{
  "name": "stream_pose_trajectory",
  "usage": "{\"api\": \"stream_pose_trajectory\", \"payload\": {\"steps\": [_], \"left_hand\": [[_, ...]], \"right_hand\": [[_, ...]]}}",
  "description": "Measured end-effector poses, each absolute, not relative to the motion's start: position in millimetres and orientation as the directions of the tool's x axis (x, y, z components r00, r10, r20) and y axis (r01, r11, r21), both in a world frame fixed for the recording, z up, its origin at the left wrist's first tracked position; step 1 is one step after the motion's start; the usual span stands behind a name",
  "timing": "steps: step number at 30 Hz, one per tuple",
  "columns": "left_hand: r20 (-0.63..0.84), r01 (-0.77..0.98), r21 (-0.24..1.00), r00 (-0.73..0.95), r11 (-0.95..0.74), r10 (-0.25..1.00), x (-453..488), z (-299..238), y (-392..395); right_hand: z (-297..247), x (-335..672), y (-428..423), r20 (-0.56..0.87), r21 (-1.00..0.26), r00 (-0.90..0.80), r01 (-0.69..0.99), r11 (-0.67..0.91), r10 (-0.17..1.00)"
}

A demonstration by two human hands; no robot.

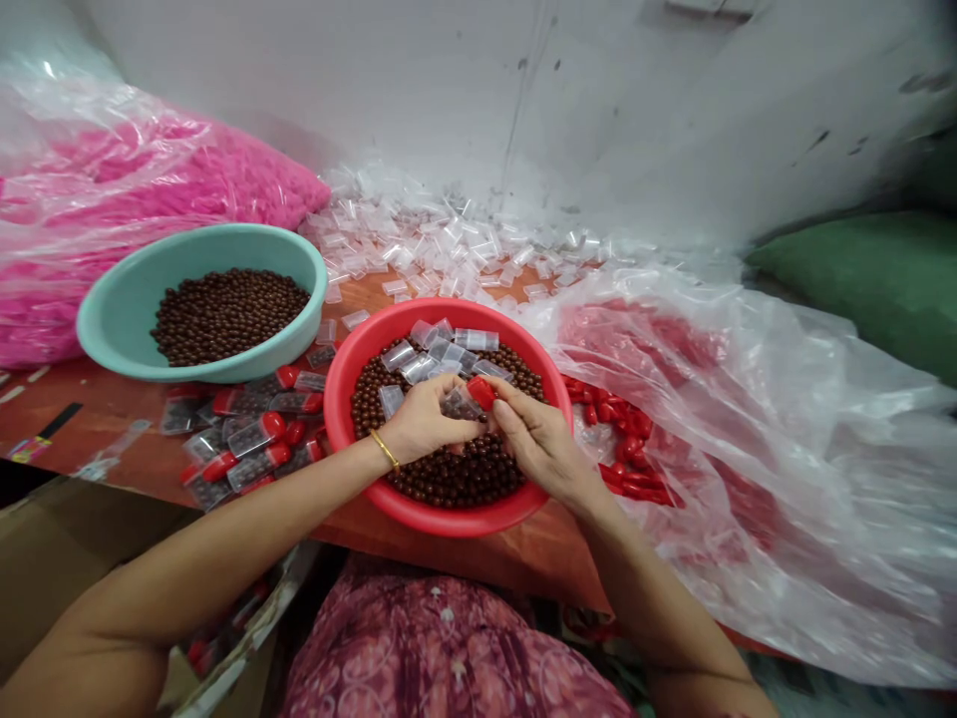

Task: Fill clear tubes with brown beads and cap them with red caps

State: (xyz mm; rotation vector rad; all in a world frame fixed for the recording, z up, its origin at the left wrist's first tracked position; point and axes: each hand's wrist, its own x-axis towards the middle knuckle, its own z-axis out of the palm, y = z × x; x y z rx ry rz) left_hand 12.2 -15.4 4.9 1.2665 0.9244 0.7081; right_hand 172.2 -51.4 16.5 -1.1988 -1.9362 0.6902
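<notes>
Clamping left hand fingers on a clear tube, we pinch a red cap with right hand fingers; capped tubes lie finished by the surface's left edge; many empty tubes wait.

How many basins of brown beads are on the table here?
2. A teal basin sits at the left; a red basin sits in the middle, under the left hand holding a clear tube and the right hand holding a red cap. Bags could hide more.
</notes>
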Motion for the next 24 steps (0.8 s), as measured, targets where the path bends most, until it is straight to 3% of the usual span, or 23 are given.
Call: {"api": "stream_pose_trajectory", "payload": {"steps": [6, 13, 16, 21, 24], "left_hand": [[-0.243, 0.162, 0.968, 0.423, 0.191, 0.873, 10.8, 6.9, -15.9], [-0.231, 0.218, 0.964, 0.425, 0.149, 0.875, 9.5, 8.3, -17.4], [-0.231, 0.263, 0.957, 0.439, 0.122, 0.868, 9.1, 5.1, -17.6], [-0.081, 0.378, 0.92, 0.439, -0.102, 0.895, 9.6, 4.1, -16.9], [-0.022, 0.444, 0.87, 0.468, -0.214, 0.883, 10.7, 7.0, -17.2]], "right_hand": [[6.5, 162.9, -51.1, 0.346, -0.738, -0.299, 0.499, 0.455, 0.889], [10.2, 166.8, -51.5, 0.355, -0.548, -0.399, 0.644, 0.533, 0.846], [11.5, 170.7, -53.1, 0.381, -0.4, -0.481, 0.684, 0.61, 0.79], [10.4, 172.2, -49.3, 0.433, 0.044, -0.647, 0.711, 0.702, 0.628], [14.2, 171.5, -45.0, 0.465, 0.152, -0.714, 0.647, 0.747, 0.523]]}}
